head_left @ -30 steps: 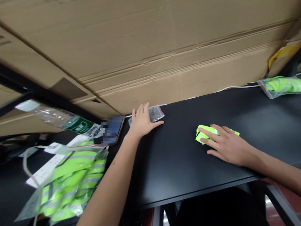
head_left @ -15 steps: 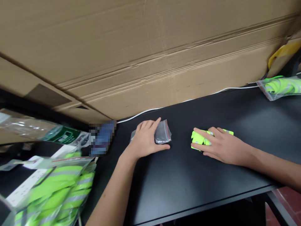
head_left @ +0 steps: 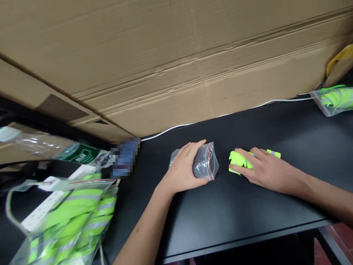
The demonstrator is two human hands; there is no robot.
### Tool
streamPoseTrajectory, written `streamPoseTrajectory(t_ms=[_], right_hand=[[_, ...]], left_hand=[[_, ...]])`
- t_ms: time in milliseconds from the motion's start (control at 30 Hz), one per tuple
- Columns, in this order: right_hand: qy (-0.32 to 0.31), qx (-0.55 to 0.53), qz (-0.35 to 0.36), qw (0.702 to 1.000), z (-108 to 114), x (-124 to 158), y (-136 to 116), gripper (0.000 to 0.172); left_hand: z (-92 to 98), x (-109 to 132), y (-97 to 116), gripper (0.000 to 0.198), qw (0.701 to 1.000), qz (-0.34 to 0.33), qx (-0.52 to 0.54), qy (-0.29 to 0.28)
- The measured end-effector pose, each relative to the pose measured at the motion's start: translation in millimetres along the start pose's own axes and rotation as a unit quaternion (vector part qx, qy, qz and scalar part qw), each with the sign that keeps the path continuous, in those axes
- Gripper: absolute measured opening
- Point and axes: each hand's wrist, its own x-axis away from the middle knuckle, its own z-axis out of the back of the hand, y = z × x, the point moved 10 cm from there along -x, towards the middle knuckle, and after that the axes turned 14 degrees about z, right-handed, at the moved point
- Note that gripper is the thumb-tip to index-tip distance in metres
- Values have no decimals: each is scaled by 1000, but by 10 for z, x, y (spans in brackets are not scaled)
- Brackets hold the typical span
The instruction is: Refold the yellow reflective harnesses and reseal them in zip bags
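Observation:
My left hand [head_left: 185,167] is curled over a clear zip bag [head_left: 204,162], gripping it between thumb and fingers. The bag's red-lined mouth gapes a little toward the right, and my palm covers part of its back end. To the right, my right hand [head_left: 261,165] rests over a small folded bundle of fluorescent yellow reflective fabric [head_left: 239,161] on the black table. Its fingers are bent around the bundle, hiding the middle. The bag's mouth and the bundle lie a short gap apart, not touching.
A large clear bag of yellow reflective fabric [head_left: 79,221] lies at left, over a white power strip [head_left: 41,213]. Behind it are a plastic bottle [head_left: 46,145] and a blurred blue item [head_left: 125,158]. Another bagged bundle [head_left: 336,99] sits far right. Cardboard [head_left: 193,73] backs the table [head_left: 220,228].
My left hand has brought the zip bag closer to the yellow bundle, and its mouth now bulges open. My right hand stays on the bundle. The view has shifted slightly.

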Motion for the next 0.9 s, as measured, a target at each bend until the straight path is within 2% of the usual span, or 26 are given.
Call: streamPoseTrajectory(t_ms=[133,300,500,700,833,900], right_hand=[[19,-13,5,1000,23,52,49,52],[73,-75,-14,994,179,117,203,46],[144,-108,10,984,431,10,109,45],[116,-134,30,984,334,-87,-11,43],[73,-124,53,988,227,-146,-79,36],[67,-118,50,990,189,-181,-86,38]], left_hand=[[-3,11,66,104,1000,-2,-11,-7],[-89,-22,131,107,1000,10,-16,-10],[-175,-7,343,108,1000,-8,19,-2],[-101,30,458,96,997,-17,76,17],[-216,41,551,94,999,-35,37,-6],[-299,57,598,97,999,-45,6,-16]])
